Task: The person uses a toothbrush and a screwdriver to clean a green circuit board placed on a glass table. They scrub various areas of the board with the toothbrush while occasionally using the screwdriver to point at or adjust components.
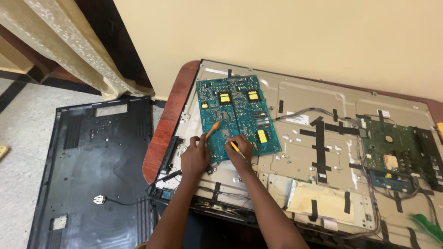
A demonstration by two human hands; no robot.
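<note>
My left fingers [201,144] pinched an orange-handled tool [212,130] and my right fingers [238,144] a yellow one [236,147], both tips angled onto the teal circuit board's [237,110] near edge; it lay flat on the television's metal back [304,152], on the bench [168,120]

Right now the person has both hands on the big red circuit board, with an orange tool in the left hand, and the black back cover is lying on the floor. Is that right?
Not quite. In the head view the circuit board is teal green, not red. The rest holds: both hands rest on its lower edge, the left hand holds an orange tool, and the black back cover lies on the floor.
</note>
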